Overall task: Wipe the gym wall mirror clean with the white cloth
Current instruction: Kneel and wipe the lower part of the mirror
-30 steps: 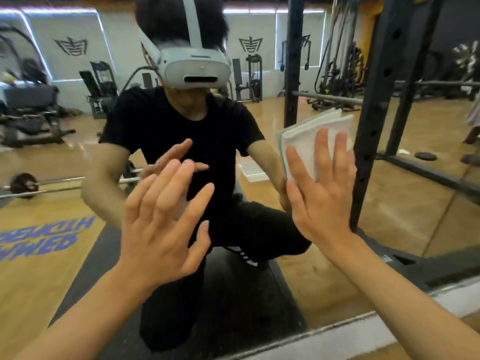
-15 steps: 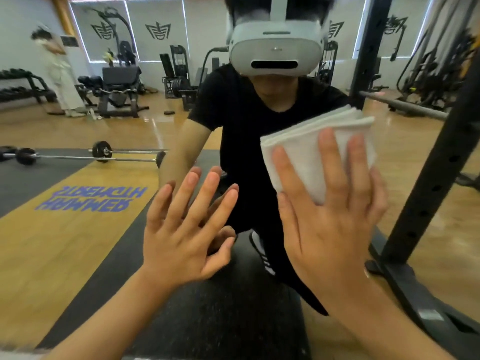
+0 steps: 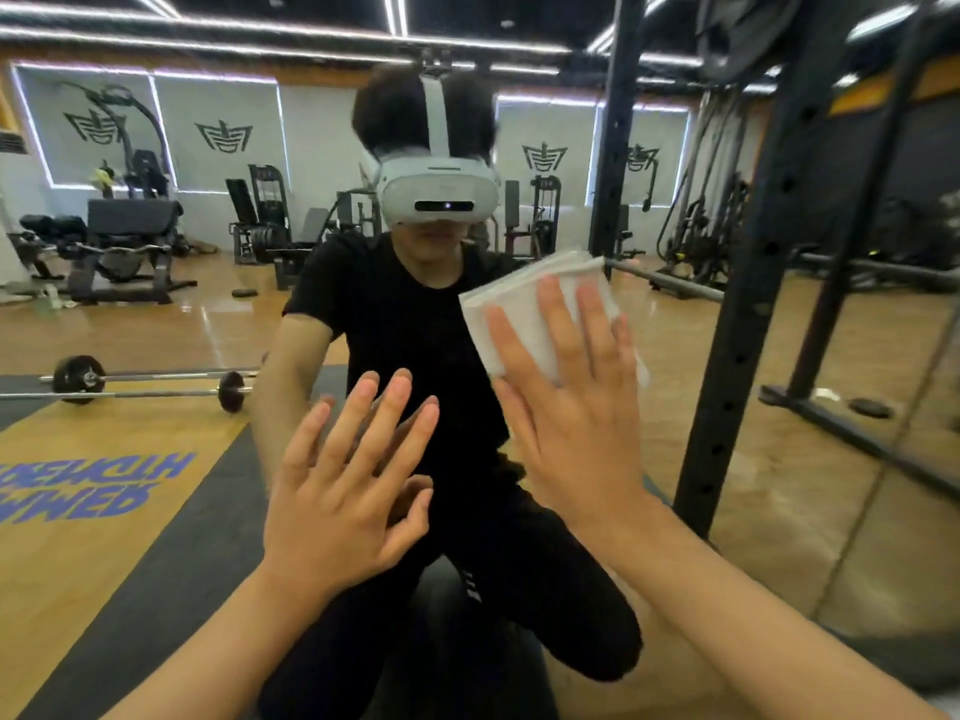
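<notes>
Wooden floor (image 3: 156, 324), black rack (image 3: 737, 356), barbell (image 3: 150, 384), ceiling lights (image 3: 208, 39)

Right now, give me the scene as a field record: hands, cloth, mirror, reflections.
mirror: wall glass filling the view, reflecting the gym
cloth: white, folded, flat against mirror, right of centre
right hand: fingers straight, pressing cloth to mirror
left hand: fingers spread, holds nothing, below-left of cloth; contact with glass unclear
reflections: person crouched, wearing headset; barbell on floor; black rack post
task state: cloth on glass; how clean the glass is, cannot tell
</notes>
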### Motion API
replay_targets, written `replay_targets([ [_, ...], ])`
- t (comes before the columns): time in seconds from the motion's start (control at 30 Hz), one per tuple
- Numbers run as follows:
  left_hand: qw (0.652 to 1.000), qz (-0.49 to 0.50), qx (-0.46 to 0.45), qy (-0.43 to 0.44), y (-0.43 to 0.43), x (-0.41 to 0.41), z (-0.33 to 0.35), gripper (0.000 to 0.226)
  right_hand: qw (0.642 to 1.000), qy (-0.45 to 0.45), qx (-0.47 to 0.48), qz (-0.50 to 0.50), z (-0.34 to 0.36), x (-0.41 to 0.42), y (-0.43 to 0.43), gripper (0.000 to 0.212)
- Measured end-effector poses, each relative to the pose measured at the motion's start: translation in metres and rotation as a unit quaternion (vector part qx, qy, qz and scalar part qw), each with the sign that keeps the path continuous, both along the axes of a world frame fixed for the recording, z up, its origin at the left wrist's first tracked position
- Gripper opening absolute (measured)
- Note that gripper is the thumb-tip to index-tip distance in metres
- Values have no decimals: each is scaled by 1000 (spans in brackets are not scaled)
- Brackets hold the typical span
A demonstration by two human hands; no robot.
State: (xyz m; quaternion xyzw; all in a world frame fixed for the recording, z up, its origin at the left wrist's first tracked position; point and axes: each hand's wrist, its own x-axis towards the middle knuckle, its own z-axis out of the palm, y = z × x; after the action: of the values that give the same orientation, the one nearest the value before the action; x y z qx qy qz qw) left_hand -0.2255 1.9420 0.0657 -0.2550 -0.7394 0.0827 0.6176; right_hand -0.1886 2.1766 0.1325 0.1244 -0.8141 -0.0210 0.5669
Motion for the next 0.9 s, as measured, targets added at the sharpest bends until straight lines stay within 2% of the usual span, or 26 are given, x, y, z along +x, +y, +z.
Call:
replay_targets([
  [0.1, 1000, -1, -13, 2, -2, -1, 2, 73, 1000, -7, -13, 5, 30, -6, -27, 57],
  [0.2, 1000, -16, -8, 2, -3, -3, 2, 72, 1000, -6, 10, -1, 29, -8, -41, 56],
  [0.27, 1000, -27, -3, 1, -2, -3, 2, 71, 999, -1, 47, -1, 22, -8, -20, 54],
  [0.33, 999, -37, -1, 3, 0, -4, 2, 71, 999, 5, 33, -16, 17, -6, 23, 54],
  [0.4, 999, -39, 2, 9, 2, -4, 2, 71, 999, 8, -22, -44, 9, 0, 72, 55],
  [0.47, 999, -32, 3, 10, 4, -4, 1, 73, 991, -4, -117, -67, 5, 6, 101, 57],
  [0.53, 1000, -25, 5, 11, 6, -4, -1, 74, 972, 13, -217, -89, 6, 4, 84, 58],
  [0.6, 1000, -23, 6, 11, 6, -3, 0, 75, 966, 34, -241, -84, 9, -5, 28, 58],
  [0.73, 999, -34, -3, 13, 0, -6, 0, 75, 997, 0, -82, -1, 10, -9, -71, 55],
  [0.8, 999, -37, -5, 18, -2, -6, -2, 74, 1000, -10, 6, 20, 16, -8, -57, 53],
  [0.9, 999, -44, 2, 19, -1, -7, -2, 72, 986, 3, 163, 14, 24, -5, 23, 51],
])
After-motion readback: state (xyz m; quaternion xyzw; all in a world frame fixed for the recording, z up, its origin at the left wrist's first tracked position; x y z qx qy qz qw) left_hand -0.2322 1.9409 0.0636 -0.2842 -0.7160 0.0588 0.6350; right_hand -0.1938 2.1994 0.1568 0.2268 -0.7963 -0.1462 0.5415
